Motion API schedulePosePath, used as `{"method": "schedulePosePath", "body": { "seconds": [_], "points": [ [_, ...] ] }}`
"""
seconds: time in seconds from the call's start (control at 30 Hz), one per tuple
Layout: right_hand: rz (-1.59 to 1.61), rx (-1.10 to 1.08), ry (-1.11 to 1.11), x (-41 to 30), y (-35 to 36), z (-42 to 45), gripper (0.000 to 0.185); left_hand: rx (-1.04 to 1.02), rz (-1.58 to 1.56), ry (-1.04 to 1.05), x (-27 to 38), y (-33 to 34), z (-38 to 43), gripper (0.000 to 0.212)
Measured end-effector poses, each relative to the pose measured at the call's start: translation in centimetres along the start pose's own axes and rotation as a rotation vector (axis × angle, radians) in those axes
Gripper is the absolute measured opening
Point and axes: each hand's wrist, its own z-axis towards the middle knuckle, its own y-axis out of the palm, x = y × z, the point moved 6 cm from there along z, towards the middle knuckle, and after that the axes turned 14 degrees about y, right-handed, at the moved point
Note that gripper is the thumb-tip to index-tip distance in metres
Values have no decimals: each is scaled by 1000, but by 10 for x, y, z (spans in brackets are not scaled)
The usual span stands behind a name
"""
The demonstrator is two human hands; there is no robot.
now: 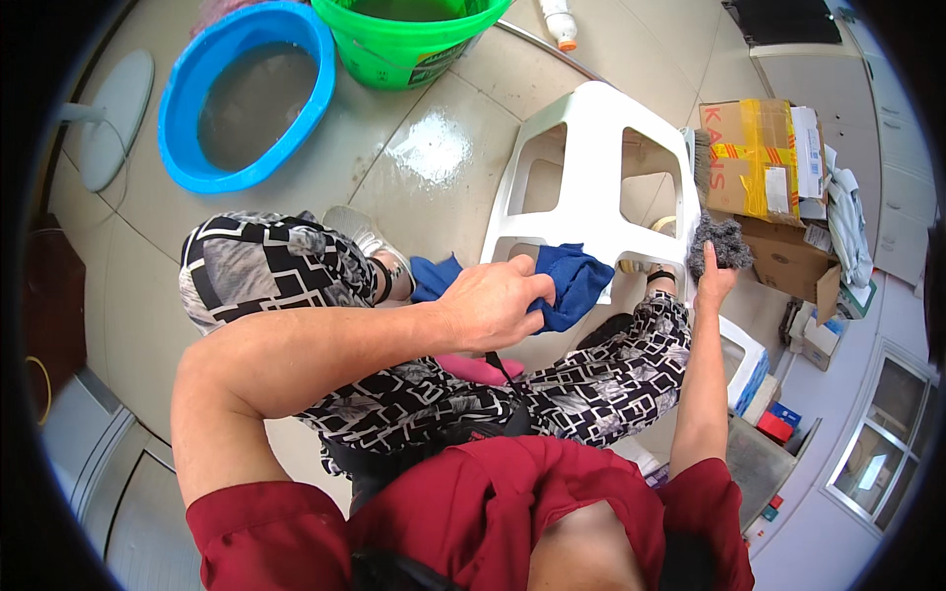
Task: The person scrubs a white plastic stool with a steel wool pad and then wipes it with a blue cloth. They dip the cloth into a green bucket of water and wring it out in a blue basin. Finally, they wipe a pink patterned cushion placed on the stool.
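Note:
A white plastic stool [587, 177] stands before my knees, its sides with large cut-out openings turned towards me. My left hand [499, 303] grips a crumpled blue cloth [573, 284] over the stool's near part. One end of the cloth trails out to the left of the hand. At the stool's right edge, my right hand [713, 284] holds a grey, shaggy scrubber or cloth [720, 244] against the plastic. The fingers of that hand are mostly hidden; the thumb shows on top.
A blue basin [174, 144] of murky water stands at the far left, beside a green bucket [384, 55] with liquid inside. Wet shine marks the tiled floor [436, 148]. A white bottle [558, 26] lies beyond. Cardboard boxes [746, 159] and another white stool [743, 362] are at the right.

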Motion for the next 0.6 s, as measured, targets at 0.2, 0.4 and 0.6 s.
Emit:
{"method": "schedulePosePath", "body": {
  "seconds": [0.2, 0.4, 0.6],
  "points": [
    [18, -41, 97, -19, -1, -9, 40, 21, -24, 82, 17, 6, -2, 20],
    [152, -44, 144, 9, -8, 10, 37, -41, -7, 239, 38, 8, 1, 21],
    [151, -87, 179, 2, -3, -2, 42, 120, 50, 174, 23, -9, 15, 18]
  ]
}}
